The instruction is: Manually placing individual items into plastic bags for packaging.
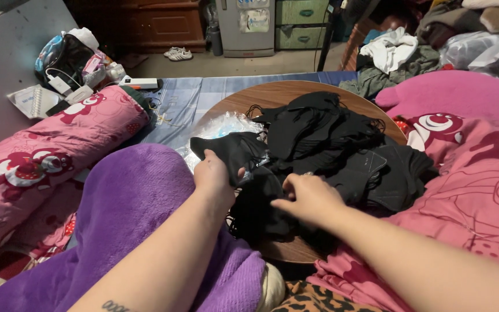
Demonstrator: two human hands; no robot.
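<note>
Head view: A round wooden surface point(272, 95) rests on a bed among pink printed bedding point(469, 190) and a purple blanket point(128, 202); a cabinet point(163, 26) stands beyond. The surface carries a pile of black face masks point(342, 150) beside clear plastic packaging point(220, 128). The left hand point(212, 176) extends forward, fingers clenched on one black mask point(232, 151). The right hand point(310, 199) lies palm down, fingers loosely spread, touching the pile's near edge.

I count one round wooden desk point(287, 95), one clear plastic bag point(220, 128), one purple blanket point(128, 202), two white shoes point(178, 54), and perhaps a dozen black face masks point(324, 136), too tangled for certainty.
</note>
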